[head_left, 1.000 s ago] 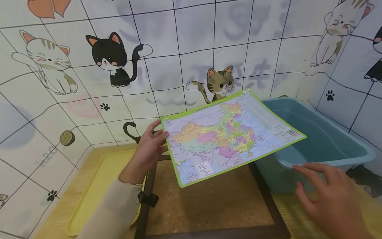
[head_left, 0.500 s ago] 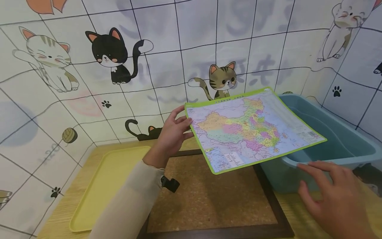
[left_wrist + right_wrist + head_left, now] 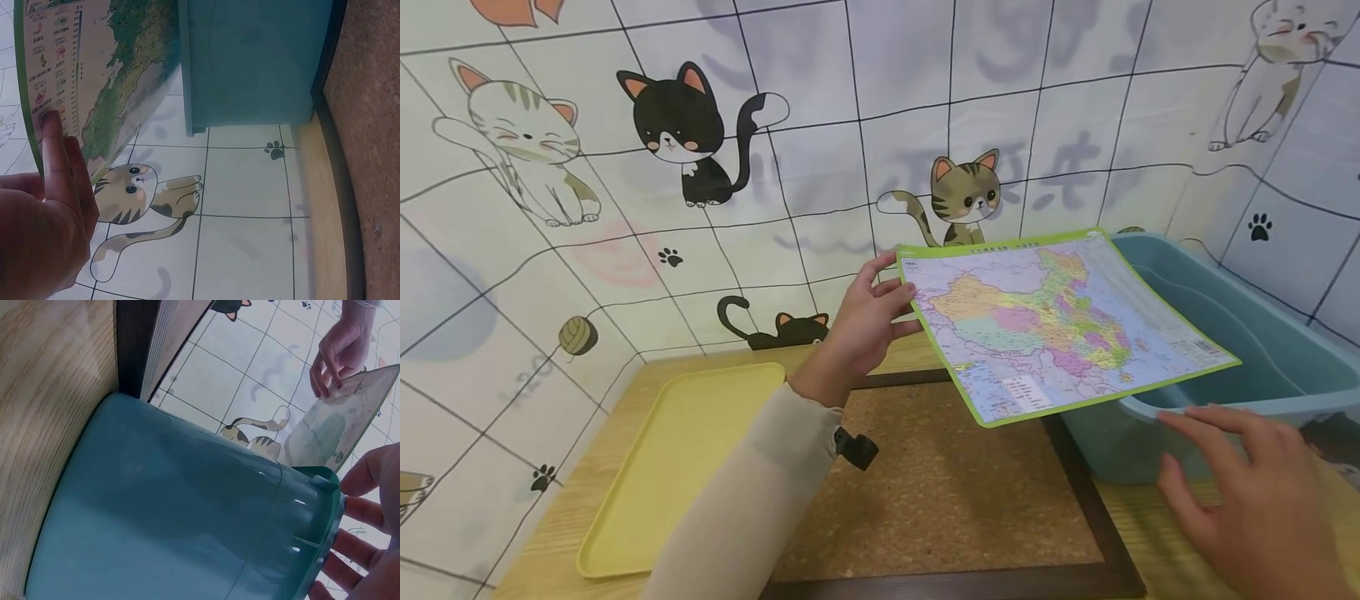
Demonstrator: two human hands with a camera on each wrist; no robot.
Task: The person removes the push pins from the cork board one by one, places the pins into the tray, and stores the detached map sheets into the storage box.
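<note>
My left hand [image 3: 867, 321] pinches the left edge of a thin, green-bordered map sheet [image 3: 1022, 321], thumb on top and fingers beneath. The sheet is held in the air, tilted, its right end overlapping the blue plastic tub [image 3: 1112, 442] in the head view. From the left wrist, its printed underside [image 3: 94, 62] shows, with fingers [image 3: 56, 162] spread against it. My right hand [image 3: 1255, 492] is at the tub's near rim with fingers loosely bent and apart; the right wrist view has the fingertips [image 3: 353, 509] right at that rim.
A cork board [image 3: 955, 500] in a dark wooden frame lies on the wood-grain table [image 3: 550, 533], below the map. Left of it is a yellow tray [image 3: 692, 467]. A wall [image 3: 820, 167] printed with cartoon cats rises behind, close to the tub.
The left hand has carried the map rightward, so more of it overlaps the tub and more of the cork board shows. The right hand has stayed near the rim.
</note>
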